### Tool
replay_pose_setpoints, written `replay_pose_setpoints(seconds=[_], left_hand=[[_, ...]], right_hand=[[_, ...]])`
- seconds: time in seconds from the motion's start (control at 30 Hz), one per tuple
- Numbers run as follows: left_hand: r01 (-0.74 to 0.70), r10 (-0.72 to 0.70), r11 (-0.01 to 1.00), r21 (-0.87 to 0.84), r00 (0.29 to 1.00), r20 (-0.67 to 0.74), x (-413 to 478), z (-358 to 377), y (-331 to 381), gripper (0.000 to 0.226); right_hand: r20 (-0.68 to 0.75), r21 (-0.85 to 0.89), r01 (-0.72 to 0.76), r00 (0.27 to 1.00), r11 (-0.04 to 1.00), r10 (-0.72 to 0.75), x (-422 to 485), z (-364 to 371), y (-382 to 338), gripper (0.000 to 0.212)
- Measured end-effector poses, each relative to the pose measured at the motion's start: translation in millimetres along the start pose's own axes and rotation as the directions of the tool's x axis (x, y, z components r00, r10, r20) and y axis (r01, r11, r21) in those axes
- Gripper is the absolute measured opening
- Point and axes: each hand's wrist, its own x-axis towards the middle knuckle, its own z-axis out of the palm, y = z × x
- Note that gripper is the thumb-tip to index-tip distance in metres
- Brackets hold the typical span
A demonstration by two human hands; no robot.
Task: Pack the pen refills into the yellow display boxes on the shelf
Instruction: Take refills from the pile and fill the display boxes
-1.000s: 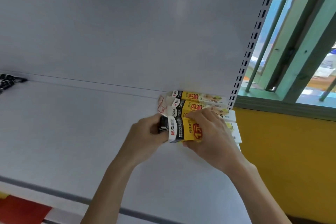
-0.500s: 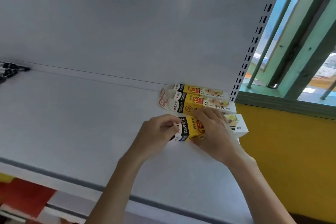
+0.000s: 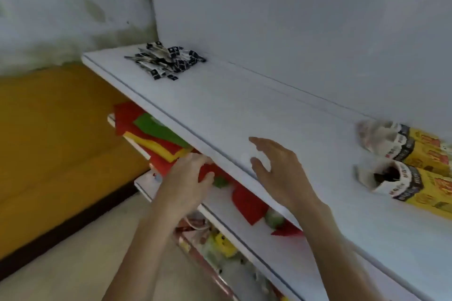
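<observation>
A loose pile of black-and-white pen refill packets point(image 3: 165, 59) lies at the far left end of the white shelf point(image 3: 244, 110). Yellow display boxes point(image 3: 420, 173) with black-and-white open ends lie on their sides at the right edge of the shelf; the nearest one shows dark contents inside. My left hand point(image 3: 188, 178) hovers in front of the shelf's front edge with relaxed fingers and holds nothing. My right hand point(image 3: 278, 168) is over the shelf's front edge, fingers spread and empty. Both hands are well apart from the boxes and the pile.
A lower shelf point(image 3: 220, 217) holds red, green and yellow paper sheets point(image 3: 156, 134). More colourful goods sit below that. A yellow wall point(image 3: 49, 142) stands to the left, and the shelf's white back panel point(image 3: 293, 19) rises behind.
Both hands have let go of the yellow box and drawn away to the left. The view has swung left, so the refill pile is in sight and the boxes sit at the right edge.
</observation>
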Motion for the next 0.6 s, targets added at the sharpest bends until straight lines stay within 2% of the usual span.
replay_pose_setpoints(seconds=[0.07,0.17,0.23,0.3,0.33,0.4,0.47,0.6], left_hand=[[0.147,-0.146,0.985,0.085,0.989,-0.018,-21.8,-25.9,-39.8,0.032],[0.321,-0.34,0.93,0.177,0.936,0.091,-55.8,-53.9,-94.5,0.037],[0.443,-0.494,0.865,0.236,0.837,0.237,-82.7,-67.6,-129.7,0.042],[0.567,-0.637,0.771,0.291,0.677,0.368,-109.2,-79.1,-163.5,0.051],[0.619,-0.686,0.725,0.304,0.607,0.401,-120.4,-84.2,-177.9,0.054],[0.689,-0.739,0.661,0.298,0.531,0.414,-138.0,-92.7,-202.8,0.057],[0.73,-0.759,0.631,0.263,0.509,0.406,-147.8,-98.6,-223.3,0.057],[0.792,-0.78,0.586,0.169,0.495,0.383,-153.6,-108.5,-264.4,0.055]], right_hand=[[0.079,0.087,0.089,0.992,0.992,-0.096,12.1,38.1,-39.7,0.042],[0.296,0.165,0.148,0.936,0.975,-0.192,19.9,106.4,-86.2,0.043],[0.538,0.134,0.122,0.824,0.983,-0.176,18.5,155.9,-106.1,0.032],[0.755,0.066,0.122,0.643,0.99,-0.13,15.8,202.0,-120.4,0.008],[0.822,0.045,0.13,0.559,0.991,-0.11,14.4,222.5,-126.3,0.009],[0.891,0.029,0.143,0.445,0.989,-0.09,13.4,252.9,-141.4,0.026],[0.909,0.025,0.155,0.408,0.988,-0.087,18.1,275.0,-158.4,0.042],[0.932,0.006,0.207,0.355,0.978,-0.081,47.2,317.5,-198.5,0.046]])
